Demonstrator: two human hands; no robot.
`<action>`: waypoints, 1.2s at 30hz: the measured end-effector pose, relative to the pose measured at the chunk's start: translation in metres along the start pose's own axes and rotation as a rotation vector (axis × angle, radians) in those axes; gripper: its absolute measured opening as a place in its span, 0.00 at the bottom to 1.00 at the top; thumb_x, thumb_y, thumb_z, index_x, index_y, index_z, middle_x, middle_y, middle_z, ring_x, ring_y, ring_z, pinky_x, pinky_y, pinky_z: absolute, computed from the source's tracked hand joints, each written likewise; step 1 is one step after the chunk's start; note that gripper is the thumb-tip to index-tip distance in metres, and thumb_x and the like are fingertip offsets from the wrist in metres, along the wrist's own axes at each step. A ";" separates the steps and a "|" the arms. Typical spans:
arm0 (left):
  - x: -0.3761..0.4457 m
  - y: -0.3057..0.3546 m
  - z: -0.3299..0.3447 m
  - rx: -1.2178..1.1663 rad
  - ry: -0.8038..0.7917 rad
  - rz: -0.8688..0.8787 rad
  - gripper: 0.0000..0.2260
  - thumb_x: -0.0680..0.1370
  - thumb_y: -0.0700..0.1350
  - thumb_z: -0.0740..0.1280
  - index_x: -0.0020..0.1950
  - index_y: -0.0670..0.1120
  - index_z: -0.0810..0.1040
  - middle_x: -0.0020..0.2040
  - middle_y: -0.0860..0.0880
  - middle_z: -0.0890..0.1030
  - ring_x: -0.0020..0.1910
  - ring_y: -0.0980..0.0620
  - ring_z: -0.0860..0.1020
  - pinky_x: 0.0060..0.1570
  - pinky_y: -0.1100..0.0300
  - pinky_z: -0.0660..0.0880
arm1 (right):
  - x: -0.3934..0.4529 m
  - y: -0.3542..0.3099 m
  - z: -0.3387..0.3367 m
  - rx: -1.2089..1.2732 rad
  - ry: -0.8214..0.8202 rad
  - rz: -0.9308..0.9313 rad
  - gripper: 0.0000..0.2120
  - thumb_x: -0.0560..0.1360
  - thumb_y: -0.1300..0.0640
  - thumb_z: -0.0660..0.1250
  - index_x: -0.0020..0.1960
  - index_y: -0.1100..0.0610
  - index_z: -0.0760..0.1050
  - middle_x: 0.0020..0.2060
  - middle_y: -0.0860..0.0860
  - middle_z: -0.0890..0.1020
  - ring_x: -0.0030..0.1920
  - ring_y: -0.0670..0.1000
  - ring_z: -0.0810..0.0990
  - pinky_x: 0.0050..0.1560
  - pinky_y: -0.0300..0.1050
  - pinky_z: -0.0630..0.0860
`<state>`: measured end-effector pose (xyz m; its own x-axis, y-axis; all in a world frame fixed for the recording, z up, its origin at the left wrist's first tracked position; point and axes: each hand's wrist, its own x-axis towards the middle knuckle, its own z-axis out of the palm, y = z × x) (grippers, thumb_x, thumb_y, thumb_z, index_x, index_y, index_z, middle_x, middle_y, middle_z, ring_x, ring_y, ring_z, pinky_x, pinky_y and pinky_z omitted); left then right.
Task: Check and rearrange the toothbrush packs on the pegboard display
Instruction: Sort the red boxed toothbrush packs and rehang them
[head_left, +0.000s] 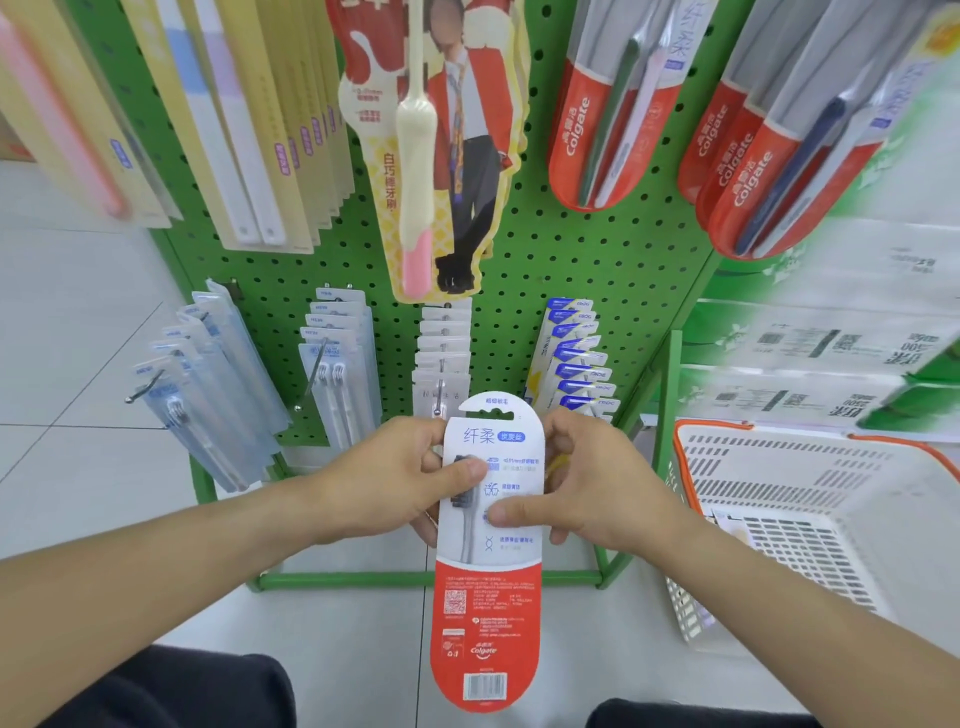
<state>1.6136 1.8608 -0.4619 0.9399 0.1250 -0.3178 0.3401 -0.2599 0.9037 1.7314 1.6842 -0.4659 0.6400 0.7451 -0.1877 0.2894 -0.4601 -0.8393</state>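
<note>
1. Both hands grip one toothbrush pack (488, 525) off the pegboard (561, 260), back side up: left hand (410, 478) and right hand (587, 483) pinch its upper half, thumbs on the card.
2. Checking looks underway; rehanging isn't done.
3. Hooks hold full rows, and a basket (810, 525) waits at the right.

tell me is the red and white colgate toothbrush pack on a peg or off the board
Off the board: the red and white Colgate toothbrush pack is held by both hands, left hand and right hand, its hang hole free.
</note>
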 end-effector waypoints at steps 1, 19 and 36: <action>0.000 0.000 0.000 0.012 -0.014 0.001 0.09 0.83 0.45 0.65 0.62 0.45 0.76 0.47 0.40 0.87 0.45 0.40 0.86 0.45 0.40 0.83 | 0.000 -0.001 0.000 0.003 0.017 -0.016 0.29 0.59 0.55 0.86 0.53 0.53 0.74 0.44 0.49 0.84 0.29 0.53 0.83 0.25 0.50 0.79; -0.009 0.007 0.005 -0.053 -0.108 -0.099 0.24 0.85 0.56 0.50 0.57 0.41 0.78 0.47 0.39 0.86 0.44 0.37 0.85 0.41 0.49 0.84 | -0.005 -0.016 0.010 0.013 0.139 -0.120 0.15 0.74 0.44 0.73 0.43 0.55 0.77 0.38 0.53 0.83 0.24 0.48 0.79 0.19 0.43 0.71; -0.011 0.015 -0.004 0.093 0.222 0.066 0.25 0.74 0.65 0.61 0.63 0.50 0.74 0.52 0.52 0.86 0.49 0.53 0.85 0.51 0.45 0.82 | -0.012 -0.020 -0.007 0.406 0.159 -0.166 0.05 0.79 0.61 0.69 0.51 0.63 0.79 0.38 0.54 0.83 0.31 0.56 0.83 0.30 0.51 0.83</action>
<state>1.6077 1.8592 -0.4441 0.9338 0.3098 -0.1789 0.2894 -0.3601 0.8869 1.7230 1.6812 -0.4434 0.7188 0.6950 0.0202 0.1156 -0.0909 -0.9891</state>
